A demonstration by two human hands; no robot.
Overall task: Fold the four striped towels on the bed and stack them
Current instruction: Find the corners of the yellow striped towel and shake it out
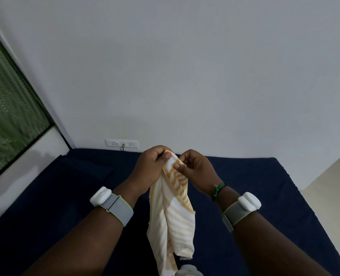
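Observation:
A white towel with yellow-orange stripes (171,220) hangs in the air above the dark blue bed (264,196). My left hand (153,168) pinches its top edge between thumb and fingers. My right hand (197,168) pinches the same top edge right beside it, so both hands meet at the towel's upper end. The cloth drops in loose vertical folds down to the bottom of the view. No other striped towel shows in this frame.
A white wall with a socket strip (121,144) rises behind the bed. A window with a green patterned curtain (8,120) and a white sill lies at the left. Pale floor (332,182) shows beyond the bed's right edge. A grey-white object (187,271) peeks in at the bottom.

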